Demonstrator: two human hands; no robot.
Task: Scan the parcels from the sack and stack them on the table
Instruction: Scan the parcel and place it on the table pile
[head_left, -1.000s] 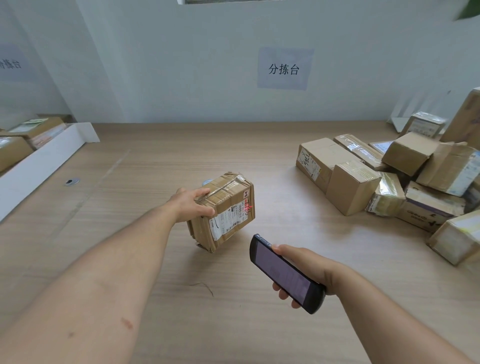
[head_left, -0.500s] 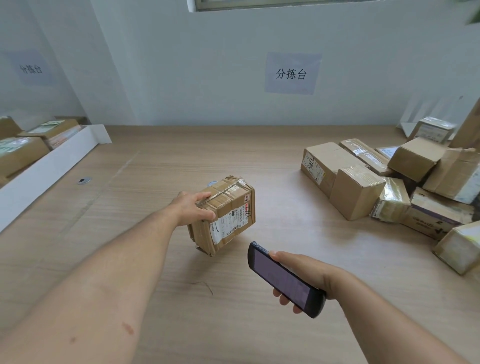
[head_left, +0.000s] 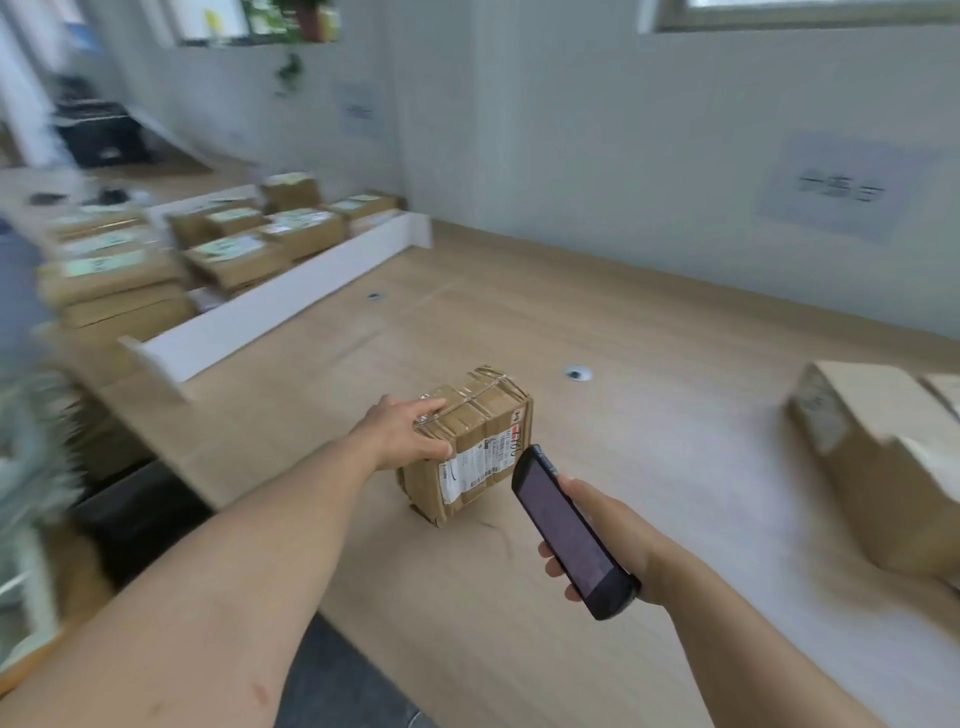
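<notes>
A small taped cardboard parcel (head_left: 478, 431) with a white label on its near face stands on the wooden table (head_left: 649, 415). My left hand (head_left: 408, 431) grips its top left edge, thumb on the near face and fingers over the top. My right hand (head_left: 597, 525) holds a black handheld scanner (head_left: 569, 535), whose dark screen faces up and whose tip is close to the label. A row of stacked parcels (head_left: 234, 249) lies at the far left behind a white divider (head_left: 280, 306).
A larger cardboard box (head_left: 883, 462) sits at the right edge. Small round grommets (head_left: 578, 372) are set in the tabletop. The table's front edge runs past my left arm, with dark floor (head_left: 332, 670) below. The left side of the view is blurred.
The view has swung sharply left, so the pile of loose boxes has mostly left the frame and the stacked parcels came in. The scanner's tip is closer to the parcel's label.
</notes>
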